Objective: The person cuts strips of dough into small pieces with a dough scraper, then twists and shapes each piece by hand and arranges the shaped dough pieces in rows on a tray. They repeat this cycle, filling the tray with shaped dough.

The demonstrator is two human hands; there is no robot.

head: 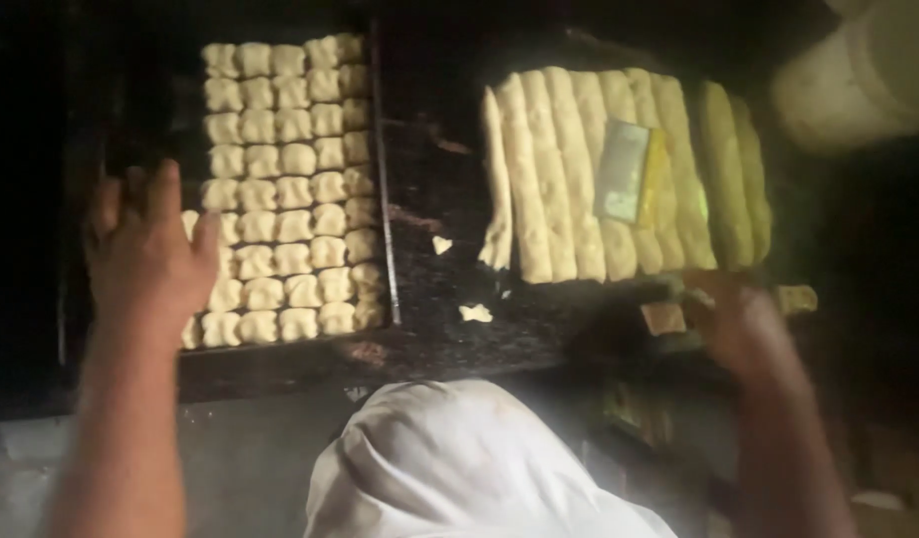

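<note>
The tray (382,179) of small dough pieces (285,189) sits on the dark bench, left of the long dough rolls (579,169); left hand (145,249) spread open at its near-left corner, right hand (743,324) blurred, fingers unclear; dough looks soft, better gripping the rigid rim
</note>
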